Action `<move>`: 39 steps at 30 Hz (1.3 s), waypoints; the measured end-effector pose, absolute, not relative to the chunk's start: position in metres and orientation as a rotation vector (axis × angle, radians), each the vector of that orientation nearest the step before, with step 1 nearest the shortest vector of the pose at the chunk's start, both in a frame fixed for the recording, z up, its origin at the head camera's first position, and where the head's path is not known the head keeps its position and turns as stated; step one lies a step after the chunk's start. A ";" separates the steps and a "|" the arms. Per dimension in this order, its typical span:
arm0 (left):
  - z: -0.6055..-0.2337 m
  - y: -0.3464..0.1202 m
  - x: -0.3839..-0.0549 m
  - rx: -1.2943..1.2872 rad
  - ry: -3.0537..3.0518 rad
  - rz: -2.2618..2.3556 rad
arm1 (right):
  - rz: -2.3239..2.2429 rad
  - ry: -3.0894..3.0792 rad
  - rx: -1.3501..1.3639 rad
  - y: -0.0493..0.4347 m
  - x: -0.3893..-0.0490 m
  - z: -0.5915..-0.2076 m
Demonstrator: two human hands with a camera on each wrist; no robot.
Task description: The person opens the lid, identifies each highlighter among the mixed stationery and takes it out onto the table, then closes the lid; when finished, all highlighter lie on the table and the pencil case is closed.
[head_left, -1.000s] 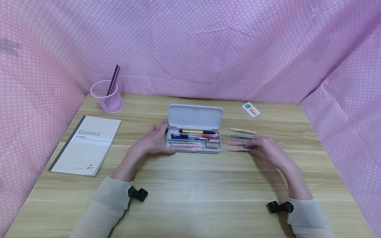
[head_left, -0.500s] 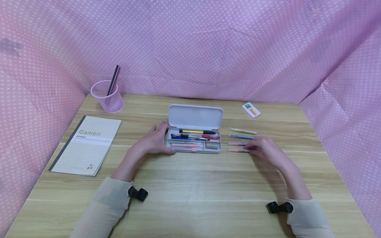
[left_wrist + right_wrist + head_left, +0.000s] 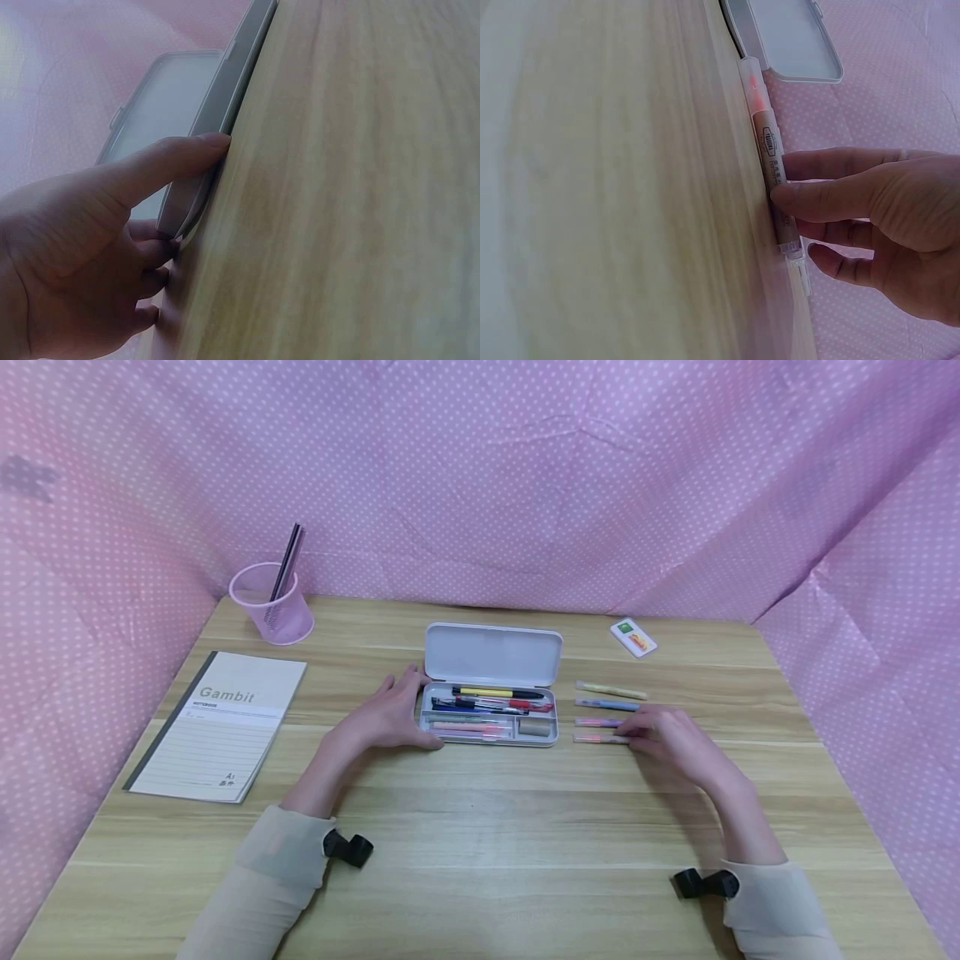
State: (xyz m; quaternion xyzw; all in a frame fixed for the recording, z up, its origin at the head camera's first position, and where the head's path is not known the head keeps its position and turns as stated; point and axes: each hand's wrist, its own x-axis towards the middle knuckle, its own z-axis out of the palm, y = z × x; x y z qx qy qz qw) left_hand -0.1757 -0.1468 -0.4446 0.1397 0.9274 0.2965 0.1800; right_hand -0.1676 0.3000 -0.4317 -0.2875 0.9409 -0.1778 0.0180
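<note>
Right wrist view shows the right hand (image 3: 900, 210) grasping the near pen (image 3: 772, 154) in a pinch, with the thumb on its near side and the index finger behind. The thumb sits on the brown-grey body, beyond the clear cap. This pen lies on the table (image 3: 480, 860), to the right of the pencil case (image 3: 532, 744), and is the nearest of four pens in a column. Its long axis runs from left to right, and the cap with the pink tip points left, toward the case.

I judge this pen to be light and stiff, with smooth plastic which may slip or roll a little. The middle of the body seems the best place to hold; the cap could perhaps come loose if it is pulled.

Just beyond it lie the pink pen (image 3: 592, 722), the blue pen (image 3: 611, 704) and the yellow pen (image 3: 611, 691), also lengthwise left to right, the last two turned slightly, with their right ends nearer.

At the left end of the case, the left hand (image 3: 386, 714) grips it, thumb at the near corner and fingers around the end. The case is long from left to right, and its lid (image 3: 492, 657) stands raised on the far side. It looks thin-walled and rigid, probably not heavy; holding it by the low end wall should be steadier than by the lid, whose hinge could be weak.
</note>
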 end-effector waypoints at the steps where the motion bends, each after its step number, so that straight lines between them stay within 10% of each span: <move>1: -0.444 -0.147 -0.176 0.393 2.620 0.837 | -0.561 2.923 -0.894 0.301 -0.167 -0.431; 39: -0.445 -0.148 -0.176 0.382 2.626 0.791 | -0.756 2.840 -1.175 0.122 -0.166 -0.422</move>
